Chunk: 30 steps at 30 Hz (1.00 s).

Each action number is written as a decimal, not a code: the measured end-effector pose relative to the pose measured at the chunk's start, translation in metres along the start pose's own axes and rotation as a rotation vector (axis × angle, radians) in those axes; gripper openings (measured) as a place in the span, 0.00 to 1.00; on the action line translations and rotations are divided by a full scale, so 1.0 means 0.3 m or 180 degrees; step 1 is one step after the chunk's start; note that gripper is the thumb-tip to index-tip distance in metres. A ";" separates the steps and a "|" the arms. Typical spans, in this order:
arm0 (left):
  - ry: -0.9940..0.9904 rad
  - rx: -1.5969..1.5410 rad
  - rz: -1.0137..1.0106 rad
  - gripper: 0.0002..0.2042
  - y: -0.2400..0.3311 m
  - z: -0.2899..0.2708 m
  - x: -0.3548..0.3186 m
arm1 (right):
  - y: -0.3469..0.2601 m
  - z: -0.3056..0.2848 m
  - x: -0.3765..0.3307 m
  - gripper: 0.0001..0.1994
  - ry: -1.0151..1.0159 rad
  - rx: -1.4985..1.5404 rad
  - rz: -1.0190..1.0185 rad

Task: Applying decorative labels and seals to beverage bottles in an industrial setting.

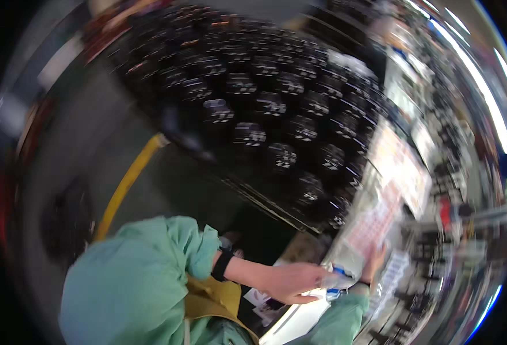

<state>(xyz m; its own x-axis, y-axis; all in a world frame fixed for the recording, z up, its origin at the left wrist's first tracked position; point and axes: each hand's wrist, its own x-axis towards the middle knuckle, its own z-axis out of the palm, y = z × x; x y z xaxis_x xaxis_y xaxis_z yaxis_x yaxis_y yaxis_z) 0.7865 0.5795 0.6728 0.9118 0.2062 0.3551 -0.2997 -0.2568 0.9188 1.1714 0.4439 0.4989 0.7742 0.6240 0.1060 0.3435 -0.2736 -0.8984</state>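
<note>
Handling a clear-and-blue item (341,280) by the white worktop (299,323): your L hand (295,282) seems to pinch it; R hand (373,265) beside, blurred, grip can't tell. Next move prob. calls for steady hold.

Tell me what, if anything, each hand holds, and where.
The left hand seems to hold a blurred, clear item by its left end; for the right hand, I cannot tell.

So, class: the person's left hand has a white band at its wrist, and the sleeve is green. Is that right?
Not quite: the head view shows that the band is black, not white. It is at the wrist of the left hand, and the sleeve is green.
</note>
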 end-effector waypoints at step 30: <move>0.6494 -0.0065 -0.3355 0.16 0.605 -0.015 -2.665 | -1.230 2.437 -1.554 0.11 -0.6160 -0.2382 -0.3149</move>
<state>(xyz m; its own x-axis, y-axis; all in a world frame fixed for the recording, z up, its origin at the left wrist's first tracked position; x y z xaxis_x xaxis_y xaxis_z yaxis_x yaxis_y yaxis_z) 0.0020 0.3723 0.5565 -0.6826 0.5760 -0.4498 -0.0857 0.5481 0.8320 0.2950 0.7891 0.4693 -0.7901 0.2890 -0.5406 0.5876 0.6082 -0.5337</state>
